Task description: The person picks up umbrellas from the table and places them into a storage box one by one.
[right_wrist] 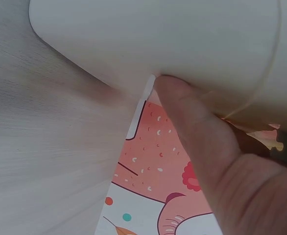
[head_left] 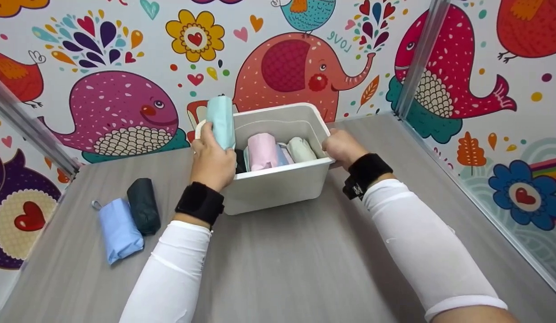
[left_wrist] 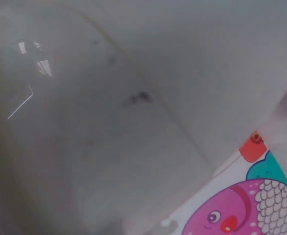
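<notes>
My left hand (head_left: 213, 163) holds a light teal rolled fabric bundle (head_left: 221, 121), shaped like a compact folded umbrella, upright at the left rim of a white plastic bin (head_left: 278, 190). Whether that hand also grips the rim cannot be told. At the opposite end, my right hand (head_left: 343, 147) grips the bin's right rim. One finger (right_wrist: 197, 122) lies against its outer side in the right wrist view. Inside the bin are a pink roll (head_left: 263, 150), a pale green roll (head_left: 301, 150) and other partly hidden bundles. A blurred pale surface fills most of the left wrist view.
Left of the bin, a light blue pouch (head_left: 120, 231) with a small loop lies beside a dark green roll (head_left: 144, 206) on the grey table (head_left: 278, 269). Printed wall panels (head_left: 206, 80) stand behind the bin and along both sides, joined by metal posts.
</notes>
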A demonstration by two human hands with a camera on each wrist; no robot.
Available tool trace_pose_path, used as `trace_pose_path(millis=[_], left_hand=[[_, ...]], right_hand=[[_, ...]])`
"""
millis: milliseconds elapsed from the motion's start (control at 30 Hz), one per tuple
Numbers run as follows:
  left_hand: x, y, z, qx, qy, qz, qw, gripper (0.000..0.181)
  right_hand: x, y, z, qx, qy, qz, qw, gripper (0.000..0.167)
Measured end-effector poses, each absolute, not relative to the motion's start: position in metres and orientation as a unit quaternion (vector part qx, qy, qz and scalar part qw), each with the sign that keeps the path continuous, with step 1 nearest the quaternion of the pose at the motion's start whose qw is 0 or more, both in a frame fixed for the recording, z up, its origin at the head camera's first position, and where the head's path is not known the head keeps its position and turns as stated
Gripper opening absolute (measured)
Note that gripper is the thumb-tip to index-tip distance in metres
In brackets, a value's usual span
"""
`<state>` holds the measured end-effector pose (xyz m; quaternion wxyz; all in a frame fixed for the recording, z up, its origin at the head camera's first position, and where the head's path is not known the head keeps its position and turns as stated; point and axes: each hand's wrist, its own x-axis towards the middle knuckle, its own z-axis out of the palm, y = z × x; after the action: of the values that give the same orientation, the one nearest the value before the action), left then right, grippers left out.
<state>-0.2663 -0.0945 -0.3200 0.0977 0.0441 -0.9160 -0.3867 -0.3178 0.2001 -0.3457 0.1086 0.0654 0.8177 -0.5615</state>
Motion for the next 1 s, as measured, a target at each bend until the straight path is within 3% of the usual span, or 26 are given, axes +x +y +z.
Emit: trace_pose_path(millis=[1000], left_hand=[[-0.2730,-0.0873,-0.3222,0.053,-0.959,-0.277,0.023,0.072]], right_hand=[[-0.3167,0.1975,-0.3449,0.073,0.804,-0.580,0.110,0.057]])
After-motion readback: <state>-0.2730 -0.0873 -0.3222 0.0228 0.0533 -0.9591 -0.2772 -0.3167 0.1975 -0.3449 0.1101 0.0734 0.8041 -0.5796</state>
